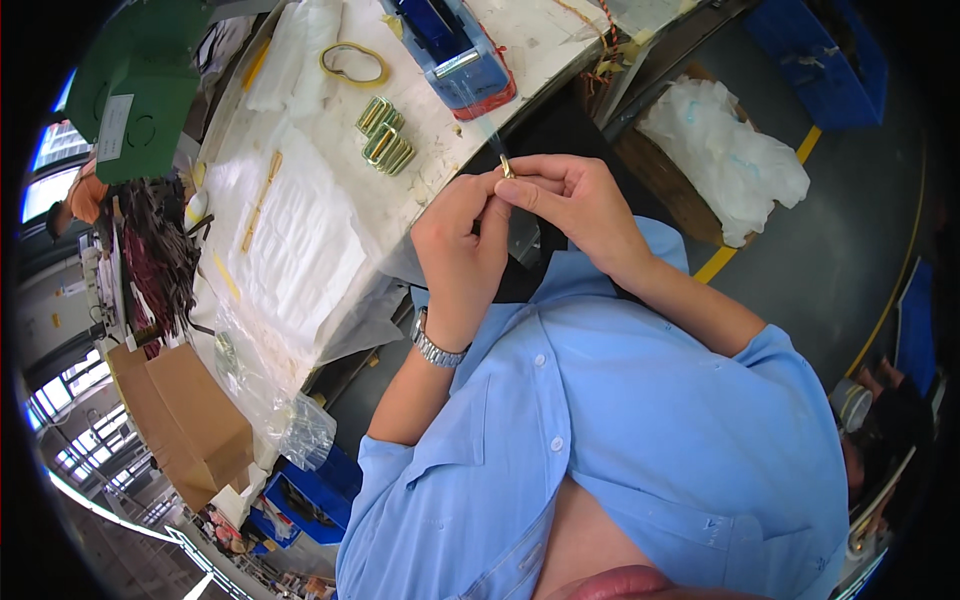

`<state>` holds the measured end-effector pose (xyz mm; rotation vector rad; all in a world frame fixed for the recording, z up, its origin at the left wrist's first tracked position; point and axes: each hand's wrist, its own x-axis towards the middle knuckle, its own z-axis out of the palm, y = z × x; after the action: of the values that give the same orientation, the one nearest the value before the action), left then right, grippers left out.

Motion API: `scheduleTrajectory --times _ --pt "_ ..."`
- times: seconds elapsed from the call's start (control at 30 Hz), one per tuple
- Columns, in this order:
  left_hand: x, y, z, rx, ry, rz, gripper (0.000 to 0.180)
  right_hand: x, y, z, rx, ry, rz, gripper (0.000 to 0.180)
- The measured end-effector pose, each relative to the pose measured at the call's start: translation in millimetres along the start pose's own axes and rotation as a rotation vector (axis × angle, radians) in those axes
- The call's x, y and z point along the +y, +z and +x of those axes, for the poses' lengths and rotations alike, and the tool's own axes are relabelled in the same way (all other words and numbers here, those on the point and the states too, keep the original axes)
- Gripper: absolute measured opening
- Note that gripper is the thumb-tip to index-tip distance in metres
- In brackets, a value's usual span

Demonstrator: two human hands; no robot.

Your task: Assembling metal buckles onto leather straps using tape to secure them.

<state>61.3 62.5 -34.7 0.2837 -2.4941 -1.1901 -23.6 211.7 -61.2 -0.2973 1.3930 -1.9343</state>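
My left hand (458,232) and my right hand (582,204) meet just off the table's edge, fingertips pinched together. Between them is a small, shiny gold-coloured metal piece (507,167), mostly covered by the fingers; its exact kind is hidden. A faint clear strip, apparently tape, runs from it toward the blue tape dispenser (463,78) at the table's edge. Left of the dispenser lie two small bundles of gold-coloured rectangular metal loops, a nearer bundle (388,150) and a farther bundle (379,115), close together on the table.
A yellowish tape roll (354,64) lies on the white table (425,195). White sheeting (300,245) covers its left part, with a thin gold strip (262,200) on top. At right, a carton holds a white plastic bag (715,150). A blue bin (820,60) stands beyond it.
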Motion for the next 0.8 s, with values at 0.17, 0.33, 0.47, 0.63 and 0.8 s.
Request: scheduleTrajectory --times 0.17,0.33,0.47,0.63,0.8 --pt "1 -9 20 -0.075 -0.238 -0.265 0.018 -1 7 -1 0.003 -0.061 0.05 0.035" --pt "-3 -25 47 -0.297 -0.361 -0.389 0.019 3 3 -2 -0.012 -0.049 0.042 0.034" --pt "-17 -40 76 -0.511 -0.476 -0.484 0.02 10 -8 10 -0.063 -0.063 0.035 0.037" --pt "-32 -48 92 -0.606 -0.56 -0.545 0.022 -4 -12 31 -0.048 -0.295 -0.271 0.049" --pt "-35 -51 100 -0.658 -0.635 -0.622 0.023 -10 -14 36 -0.135 -0.396 -0.384 0.054"
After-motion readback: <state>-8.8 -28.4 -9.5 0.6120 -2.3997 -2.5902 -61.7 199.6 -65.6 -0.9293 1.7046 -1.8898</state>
